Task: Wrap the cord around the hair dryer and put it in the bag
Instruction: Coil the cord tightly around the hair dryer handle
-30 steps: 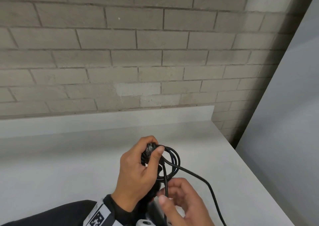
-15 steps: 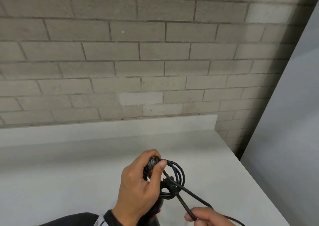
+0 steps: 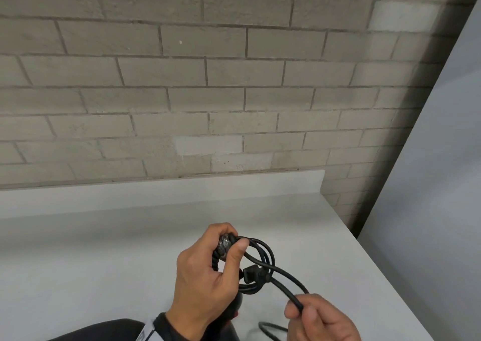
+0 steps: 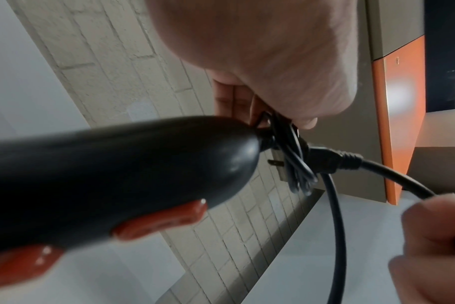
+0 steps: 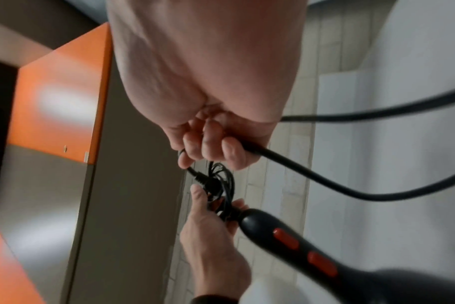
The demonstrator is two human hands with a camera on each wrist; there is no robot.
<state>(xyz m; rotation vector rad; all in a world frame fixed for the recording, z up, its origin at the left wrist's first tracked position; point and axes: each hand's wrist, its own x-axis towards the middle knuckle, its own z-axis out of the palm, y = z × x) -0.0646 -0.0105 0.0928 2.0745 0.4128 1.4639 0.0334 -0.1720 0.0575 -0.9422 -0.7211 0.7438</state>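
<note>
A black hair dryer (image 4: 112,181) with orange-red buttons hangs handle-up below my left hand (image 3: 208,275). My left hand grips the coiled black cord (image 3: 263,260) at the end of the handle, thumb pressed over the loops. The plug (image 3: 251,273) sticks out through the coil. My right hand (image 3: 320,320) pinches the thick cord just behind the plug, low right in the head view. In the right wrist view the hair dryer (image 5: 299,242), the cord (image 5: 312,174) and the plug (image 5: 210,185) show between both hands. No bag is in view.
A white counter (image 3: 91,249) with a low back lip runs beneath the hands, ending at a brick wall (image 3: 182,80). A white panel (image 3: 429,184) stands on the right. An orange and grey cabinet (image 5: 60,102) shows in the wrist views.
My right hand has moved right and down, drawing the cord and plug through the coil. My left hand keeps its grip on the loops.
</note>
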